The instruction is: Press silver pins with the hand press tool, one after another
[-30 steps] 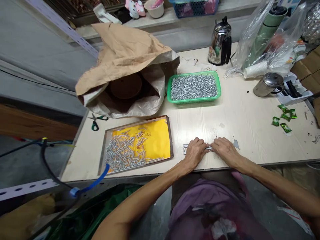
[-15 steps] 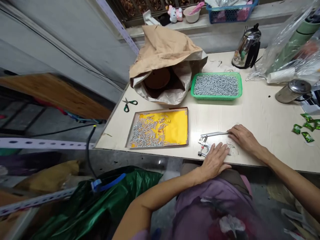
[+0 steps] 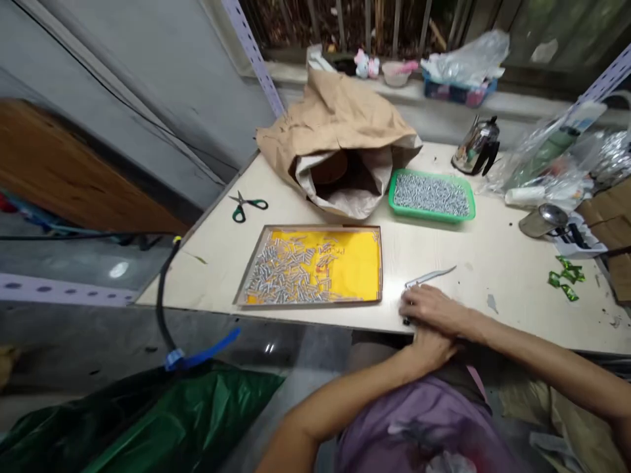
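Observation:
A pair of silver snap-setting pliers (image 3: 430, 276) lies near the table's front edge, its upper handle slanting up to the right. My right hand (image 3: 434, 307) crosses over my left hand, its fingers bent around the pliers' head. What those fingers hold is hidden. My left hand (image 3: 430, 347) lies lower at the table edge, with its fingers covered by the right hand. To the left, a shallow cardboard tray (image 3: 381, 266) has a yellow bottom and many small silver metal pins heaped on its left side. A green plastic basket (image 3: 431, 213) full of similar small metal pieces stands behind.
An open brown paper sack (image 3: 345, 112) stands behind the tray. Green-handled scissors (image 3: 249, 203) lie at the left. A kettle (image 3: 477, 144), a steel mug (image 3: 542, 220) and green-wrapped sweets (image 3: 566, 276) are at the right. A blue basket (image 3: 458, 90) sits on the sill.
My right hand has left the pliers' upper handle and moved left over my left hand to the pliers' head. The camera view has shifted and tilted up.

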Tool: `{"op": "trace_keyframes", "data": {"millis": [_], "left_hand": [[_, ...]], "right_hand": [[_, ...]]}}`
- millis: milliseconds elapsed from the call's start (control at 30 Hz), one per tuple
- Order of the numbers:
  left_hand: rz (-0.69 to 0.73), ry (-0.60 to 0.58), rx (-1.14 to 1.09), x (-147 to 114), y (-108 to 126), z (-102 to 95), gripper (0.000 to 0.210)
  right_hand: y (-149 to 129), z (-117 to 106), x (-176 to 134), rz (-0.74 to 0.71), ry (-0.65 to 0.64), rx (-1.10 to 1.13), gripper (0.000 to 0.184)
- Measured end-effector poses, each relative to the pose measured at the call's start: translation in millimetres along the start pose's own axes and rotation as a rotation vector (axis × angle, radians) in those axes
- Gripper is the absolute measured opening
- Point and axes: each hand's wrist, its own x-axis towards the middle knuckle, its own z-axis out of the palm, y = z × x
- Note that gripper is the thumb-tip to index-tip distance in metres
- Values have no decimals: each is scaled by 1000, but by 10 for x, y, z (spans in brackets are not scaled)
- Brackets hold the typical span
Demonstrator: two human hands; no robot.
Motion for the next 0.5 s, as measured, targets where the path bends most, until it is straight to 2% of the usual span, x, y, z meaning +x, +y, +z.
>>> {"op": "trace_keyframes", "data": {"millis": [33, 167, 333, 400, 500], "left_hand": [[-9, 18, -21, -5, 3, 33, 62], [-14, 38, -58, -3, -36, 111, 77], [0, -3, -20, 13, -53, 48, 69], [-9, -10, 12, 10, -8, -16, 67], [-36, -44, 71, 11, 61, -128, 60]], "right_hand": [[-19, 22, 42, 2, 14, 33, 18], [43, 1, 190, 10, 95, -32, 37], [106, -34, 235, 11, 186, -14, 34], [120, 8, 173, 6, 181, 44, 35], [150, 80, 21, 17, 161, 172, 25]]}}
